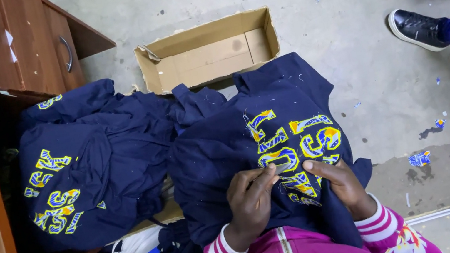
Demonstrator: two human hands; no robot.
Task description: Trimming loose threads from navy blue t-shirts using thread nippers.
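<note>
Pinching a small metal tool (283, 165) in the left hand (250, 200) over the yellow-blue letters (297, 145), right hand (342, 183) closed on the navy garment (227, 144) at 5 o'clock, garment centred on the lap, navy pile (93, 158) at 9 o'clock, cardboard box (208, 51) at 12 o'clock.

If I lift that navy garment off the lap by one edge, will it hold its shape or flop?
The navy garment would likely flop: it drapes in soft folds over the lap. The stitched yellow-and-blue letters may be a little stiffer where both hands, left hand and right hand, pinch them. It probably won't slide or roll, though loose threads may snag.
</note>
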